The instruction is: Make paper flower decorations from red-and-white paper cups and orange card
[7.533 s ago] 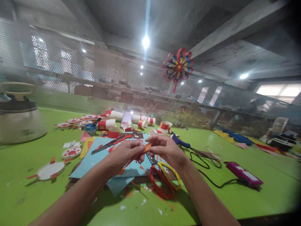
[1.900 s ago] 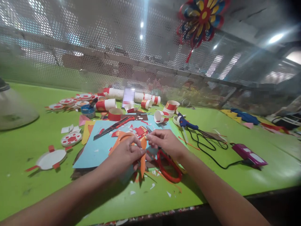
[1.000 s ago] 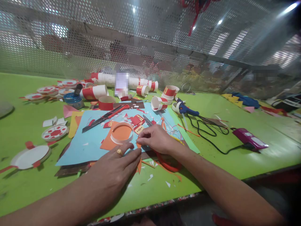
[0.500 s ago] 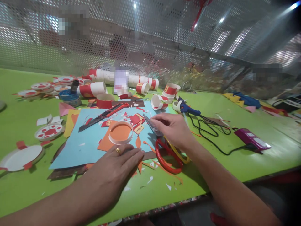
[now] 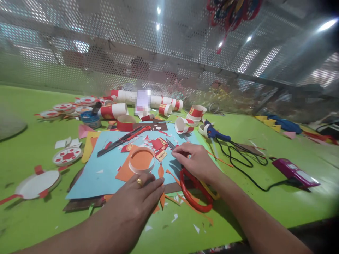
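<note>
Crowding the far side of the green table [image 5: 265,208] are cups, among them a fallen cup [image 5: 113,111] beside a blue jar [image 5: 91,121] and a stacked cup [image 5: 196,112] standing farther right. A glue gun [image 5: 219,134] lies beyond the right hand [image 5: 197,158]; its cord loops toward a purple box [image 5: 295,172]. A cutter [image 5: 116,145] slants across the blue sheet [image 5: 90,176], and red scraps [image 5: 159,144] lie just left of the scissors' blades. A tabbed plate [image 5: 39,183] and a patterned disc [image 5: 67,155] occupy the left.

The scissors [image 5: 185,190], red- and yellow-handled, lie under the right hand, tips pointing away; its thumb and fingertips are drawn narrowly together beside the blades, but whether they grip cannot be told. The left hand [image 5: 140,197] is flattened palm down, fingers stretched side by side, at the near edge of the blue sheet. Just beyond its fingertips, an orange petal [image 5: 161,171], slender and pointed, lies on that sheet. A white ring [image 5: 134,168] rests on an orange sheet [image 5: 123,169] above the left knuckles.

The table's near edge runs obliquely at lower right; bare green surface extends from the right forearm to the purple box.
</note>
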Motion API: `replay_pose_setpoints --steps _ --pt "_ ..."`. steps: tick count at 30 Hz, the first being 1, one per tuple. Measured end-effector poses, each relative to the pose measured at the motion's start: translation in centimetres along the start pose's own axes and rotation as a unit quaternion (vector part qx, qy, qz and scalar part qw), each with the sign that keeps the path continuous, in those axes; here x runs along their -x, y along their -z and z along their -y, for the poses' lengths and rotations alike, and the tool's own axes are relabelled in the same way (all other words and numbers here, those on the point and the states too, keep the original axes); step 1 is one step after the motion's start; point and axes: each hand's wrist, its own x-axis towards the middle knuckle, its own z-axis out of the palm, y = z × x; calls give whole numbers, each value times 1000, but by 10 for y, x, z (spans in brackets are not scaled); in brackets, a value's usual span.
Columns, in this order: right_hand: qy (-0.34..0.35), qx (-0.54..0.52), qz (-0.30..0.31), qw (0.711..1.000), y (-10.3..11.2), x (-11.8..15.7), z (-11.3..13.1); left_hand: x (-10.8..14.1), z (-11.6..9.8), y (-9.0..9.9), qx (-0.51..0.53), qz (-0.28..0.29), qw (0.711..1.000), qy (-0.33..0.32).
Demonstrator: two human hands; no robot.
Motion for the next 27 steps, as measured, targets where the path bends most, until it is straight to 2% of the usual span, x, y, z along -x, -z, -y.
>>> replay_pose_setpoints --steps 3,8,13,18,22,27 --pt "-23 -27 -25 999 5 -3 -3 -2 0 3 -8 -18 1000 -5" --pt "-66 -75 -114 989 21 -11 -18 -4 -2 8 1 -69 998 -7" --pt "-91 -85 -165 978 40 -20 -35 -3 -2 7 8 -74 997 -17" --pt "-97 -96 -191 972 52 -31 -41 0 2 1 4 -61 998 -19" --pt "-94 -103 -189 972 45 -34 -37 1 1 1 23 -39 999 -4" --pt "-82 -86 -134 984 19 -24 -28 3 3 -2 21 -31 999 -5"
